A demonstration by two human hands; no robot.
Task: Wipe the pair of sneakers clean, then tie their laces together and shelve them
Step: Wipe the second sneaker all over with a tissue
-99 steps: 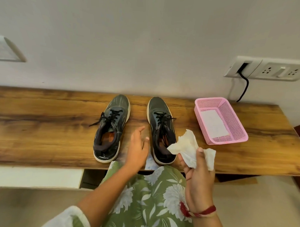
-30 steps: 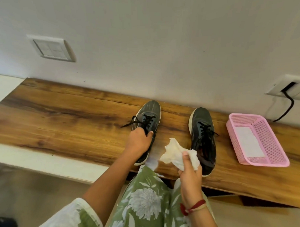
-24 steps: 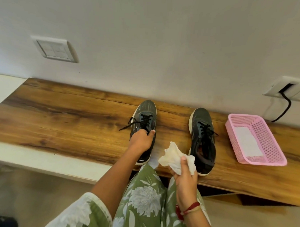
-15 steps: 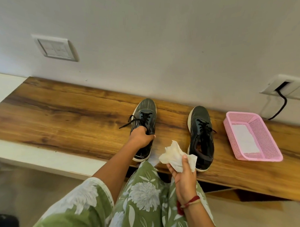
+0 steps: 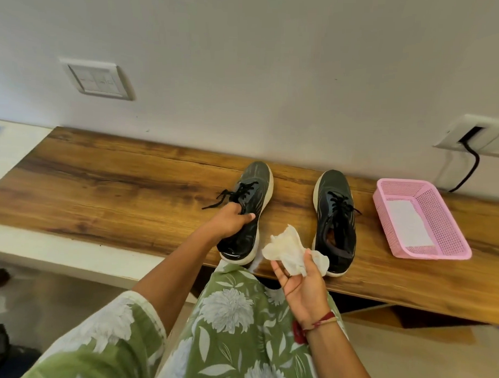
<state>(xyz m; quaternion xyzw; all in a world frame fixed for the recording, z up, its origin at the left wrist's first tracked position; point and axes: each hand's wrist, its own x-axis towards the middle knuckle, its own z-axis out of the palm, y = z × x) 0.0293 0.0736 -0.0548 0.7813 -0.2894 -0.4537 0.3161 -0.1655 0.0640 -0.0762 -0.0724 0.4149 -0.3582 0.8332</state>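
On the wooden bench (image 5: 115, 195), the right sneaker (image 5: 333, 189) has the left sneaker (image 5: 257, 177) to its left, the mesh basket (image 5: 432, 253) holding a flat sheet (image 5: 408, 222) to its right, the crumpled wipe (image 5: 286, 246) just left of its heel, and the wall socket (image 5: 496, 138) behind it, rightward.

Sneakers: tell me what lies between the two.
Head view: between the left sneaker and right sneaker, only the crumpled wipe held by the right hand; behind it, bare wooden bench.

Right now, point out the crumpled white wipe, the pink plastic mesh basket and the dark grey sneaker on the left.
White wipe (image 5: 287, 248): head view, bunched middle.
Pink basket (image 5: 430, 253): head view, front rim.
Left sneaker (image 5: 256, 175): head view, toe.
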